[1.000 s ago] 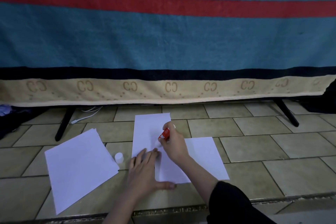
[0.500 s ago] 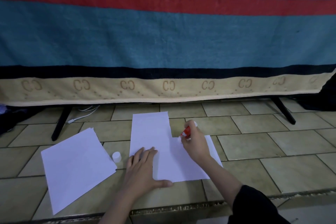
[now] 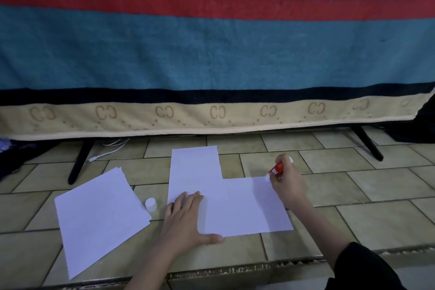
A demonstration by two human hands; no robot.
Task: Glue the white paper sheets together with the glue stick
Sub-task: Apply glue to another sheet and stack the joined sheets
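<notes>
Two white sheets lie overlapped on the tiled floor: an upright sheet [image 3: 194, 169] and a wider sheet [image 3: 249, 207] running off to its right. My left hand [image 3: 186, 216] lies flat, fingers spread, on their overlap. My right hand [image 3: 286, 183] grips a red glue stick [image 3: 277, 168], whose white tip touches the wider sheet's far right corner. The stick's white cap [image 3: 150, 203] stands on the floor left of the sheets. A small stack of white paper [image 3: 98, 216] lies tilted further left.
A large blue blanket [image 3: 211, 54] with a red stripe and a beige border hangs across the back, over a stand with black legs [image 3: 78, 162] [image 3: 368, 146]. A white cable [image 3: 106, 152] lies under it. A metal floor strip [image 3: 235, 269] runs along the near edge.
My right hand has slid the glue stick to the right along the wider sheet's far edge, from the overlap out to the right corner. My left hand has stayed pressed on the sheets.
</notes>
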